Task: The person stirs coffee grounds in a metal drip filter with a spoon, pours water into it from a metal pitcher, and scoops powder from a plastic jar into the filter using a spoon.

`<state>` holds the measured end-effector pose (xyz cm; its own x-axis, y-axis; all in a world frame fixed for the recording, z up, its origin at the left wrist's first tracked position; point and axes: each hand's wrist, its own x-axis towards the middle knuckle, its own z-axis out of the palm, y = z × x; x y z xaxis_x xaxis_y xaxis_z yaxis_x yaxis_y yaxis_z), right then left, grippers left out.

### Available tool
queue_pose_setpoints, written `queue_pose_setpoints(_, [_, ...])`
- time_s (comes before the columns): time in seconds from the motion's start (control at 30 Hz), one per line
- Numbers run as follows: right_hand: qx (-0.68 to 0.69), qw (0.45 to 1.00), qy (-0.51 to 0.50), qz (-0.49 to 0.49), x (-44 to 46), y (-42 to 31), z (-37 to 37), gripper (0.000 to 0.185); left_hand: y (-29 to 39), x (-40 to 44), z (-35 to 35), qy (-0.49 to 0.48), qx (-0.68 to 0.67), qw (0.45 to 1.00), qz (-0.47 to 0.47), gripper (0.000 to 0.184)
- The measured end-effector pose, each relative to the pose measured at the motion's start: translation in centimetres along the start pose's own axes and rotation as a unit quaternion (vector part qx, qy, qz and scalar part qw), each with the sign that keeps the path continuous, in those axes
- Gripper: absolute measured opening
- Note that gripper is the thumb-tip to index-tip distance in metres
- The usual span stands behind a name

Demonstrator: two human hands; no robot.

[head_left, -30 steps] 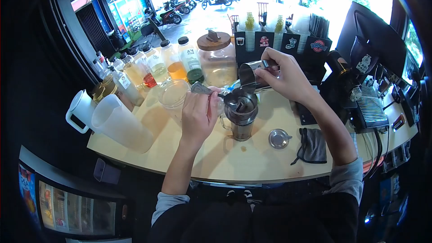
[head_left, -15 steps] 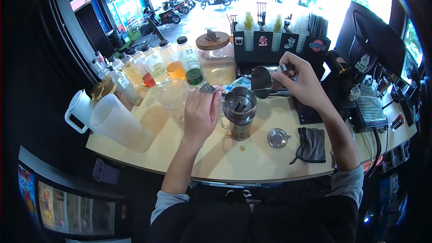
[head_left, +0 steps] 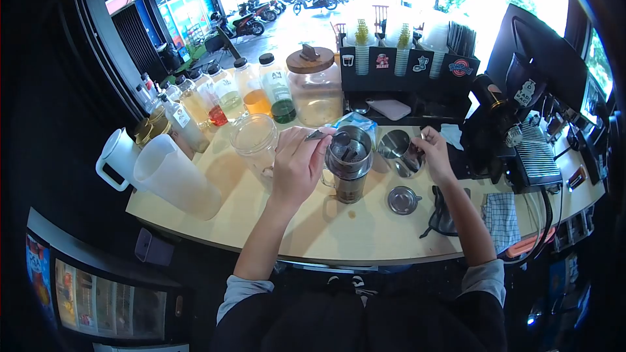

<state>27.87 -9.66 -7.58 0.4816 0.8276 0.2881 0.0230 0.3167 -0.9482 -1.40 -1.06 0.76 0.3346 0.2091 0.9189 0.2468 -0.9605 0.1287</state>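
My left hand [head_left: 297, 163] pinches the handle of a metal spoon [head_left: 340, 138], whose bowl is at the rim of a glass jug [head_left: 349, 189] with a metal upper part. Dark pieces show inside the jug's open top. To its right, my right hand [head_left: 435, 155] grips a steel pitcher [head_left: 396, 145] by the handle, low at the counter; whether it touches the surface I cannot tell. A small round metal lid [head_left: 403, 201] lies in front of the pitcher. Beside the lid is a dark grey cloth [head_left: 442, 215], partly hidden by my right forearm.
A clear open jar [head_left: 253, 135] and a frosted pitcher [head_left: 173, 173] stand left. Behind are several syrup bottles [head_left: 282, 94], a wooden-lidded jar [head_left: 316, 94] and a cup holder [head_left: 404, 68]. A coffee machine [head_left: 535, 150] and checked cloth [head_left: 501, 221] are right.
The steel pitcher has come down from above the glass jug to the counter on its right, turned from tilted to about upright. My left hand keeps the spoon at the jug's rim.
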Motion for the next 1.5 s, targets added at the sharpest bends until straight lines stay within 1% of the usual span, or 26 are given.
queue_pose_setpoints(0.07, [0.028, 1.0, 0.002, 0.011, -0.3, 1.7, -0.2, 0.017, -0.1, -0.3, 0.3, 0.005, -0.042, 0.999, -0.005, 0.011])
queue_pose_setpoints(0.13, [0.046, 0.998, 0.037, 0.022, -0.6, 3.2, -0.2, 0.017, 0.0, -0.4, 0.2, 0.003, -0.051, 0.999, -0.015, 0.011])
queue_pose_setpoints(0.2, [0.045, 0.998, 0.036, 0.008, -0.7, 4.6, -0.3, 0.017, 0.0, -0.5, 0.2, 0.001, -0.059, 0.998, -0.026, 0.011])
queue_pose_setpoints(0.27, [0.105, 0.993, 0.035, 0.03, -0.8, 5.8, -0.6, 0.018, 0.0, -0.5, 0.2, -0.001, -0.062, 0.998, -0.029, 0.011])
queue_pose_setpoints(0.43, [0.104, 0.992, 0.039, 0.058, -1.8, 6.7, -1.0, 0.016, 0.0, -0.3, 0.2, -0.002, -0.063, 0.998, -0.016, 0.011])
queue_pose_setpoints(0.5, [-0.066, 0.997, 0.01, 0.043, -1.7, 6.8, -1.5, 0.009, 0.1, -0.1, 0.2, -0.006, -0.06, 0.998, -0.01, 0.011])
queue_pose_setpoints(0.53, [-0.067, 0.997, 0.01, 0.042, -1.6, 6.5, -1.5, 0.009, 0.5, 0.2, 0.1, -0.009, -0.051, 0.999, -0.014, 0.01])
queue_pose_setpoints(0.57, [-0.199, 0.979, 0.024, -0.041, -1.4, 6.0, -1.7, 0.007, 0.7, 0.4, 0.1, -0.012, -0.042, 0.999, -0.018, 0.009])
queue_pose_setpoints(0.6, [-0.327, 0.936, 0.038, -0.124, -1.4, 4.6, -1.4, 0.013, 0.8, 0.4, 0.1, -0.012, -0.043, 0.999, -0.017, 0.009])
queue_pose_setpoints(0.63, [-0.332, 0.935, 0.018, -0.126, -1.7, 1.9, -0.2, 0.025, 0.8, 0.6, 0.2, -0.021, -0.036, 0.999, 0.002, 0.01])
queue_pose_setpoints(0.7, [-0.308, 0.916, -0.051, -0.252, -2.8, -4.7, 3.2, 0.039, 0.9, 0.9, 0.6, -0.027, -0.031, 0.999, 0.021, 0.012])
queue_pose_setpoints(0.77, [-0.204, 0.946, -0.127, -0.216, -4.8, -9.8, 6.7, 0.046, 1.5, 1.0, 1.4, -0.051, 0.004, 0.996, 0.071, 0.02])
queue_pose_setpoints(0.8, [-0.205, 0.947, -0.124, -0.213, -5.2, -10.9, 8.0, 0.046, 1.8, 1.0, 1.7, -0.053, 0.001, 0.996, 0.071, 0.02])
queue_pose_setpoints(0.87, [-0.261, 0.877, -0.181, -0.36, -5.4, -12.1, 9.5, 0.04, 2.4, 0.9, 2.2, -0.075, 0.04, 0.989, 0.12, 0.024])
queue_pose_setpoints(0.9, [-0.262, 0.877, -0.181, -0.359, -5.2, -11.9, 9.6, 0.04, 2.2, 0.6, 2.5, -0.092, 0.044, 0.987, 0.122, 0.024])
queue_pose_setpoints(0.93, [-0.266, 0.873, -0.182, -0.367, -5.0, -11.5, 9.7, 0.035, 1.9, 0.4, 2.6, -0.091, 0.044, 0.987, 0.122, 0.024])
queue_pose_setpoints(0.97, [-0.27, 0.868, -0.184, -0.374, -4.9, -11.3, 9.8, 0.029, 1.5, 0.3, 2.6, -0.098, 0.017, 0.991, 0.09, 0.031])
queue_pose_setpoints(1.0, [-0.271, 0.867, -0.185, -0.375, -4.9, -11.3, 9.7, 0.029, 1.3, 0.3, 2.4, -0.104, -0.011, 0.993, 0.058, 0.039])
queue_pose_setpoints(1.03, [-0.275, 0.87, -0.174, -0.371, -5.1, -11.2, 9.5, 0.027, 1.1, 0.4, 2.2, -0.103, -0.01, 0.993, 0.057, 0.039])
queue_pose_setpoints(1.1, [-0.278, 0.872, -0.164, -0.368, -5.4, -11.0, 9.2, 0.026, 0.9, 0.4, 1.8, -0.11, -0.037, 0.99, -0.077, 0.062])
queue_pose_setpoints(1.13, [-0.292, 0.872, -0.162, -0.359, -5.6, -10.8, 9.0, 0.026, 0.3, 0.1, 1.9, -0.11, -0.036, 0.99, -0.078, 0.062])
queue_pose_setpoints(1.2, [-0.304, 0.872, -0.161, -0.349, -5.7, -10.1, 9.0, 0.027, -1.0, -0.8, 2.4, -0.189, -0.015, 0.974, -0.124, 0.079])
queue_pose_setpoints(1.3, [-0.312, 0.861, -0.145, -0.375, -5.6, -9.1, 9.1, 0.021, -1.7, -1.3, 3.0, -0.217, -0.024, 0.965, -0.148, 0.081])
queue_pose_setpoints(1.4, [-0.284, 0.875, -0.144, -0.363, -5.7, -9.0, 9.3, 0.018, -2.1, -1.7, 3.5, -0.213, -0.058, 0.961, -0.169, 0.081])
queue_pose_setpoints(1.47, [-0.201, 0.916, -0.16, -0.309, -5.9, -9.0, 9.3, 0.013, -2.0, -1.7, 3.4, -0.202, -0.063, 0.961, -0.177, 0.08])
queue_pose_setpoints(1.5, [-0.201, 0.916, -0.159, -0.31, -5.8, -9.3, 9.1, 0.013, -1.9, -1.6, 3.4, -0.191, -0.069, 0.962, -0.184, 0.08])
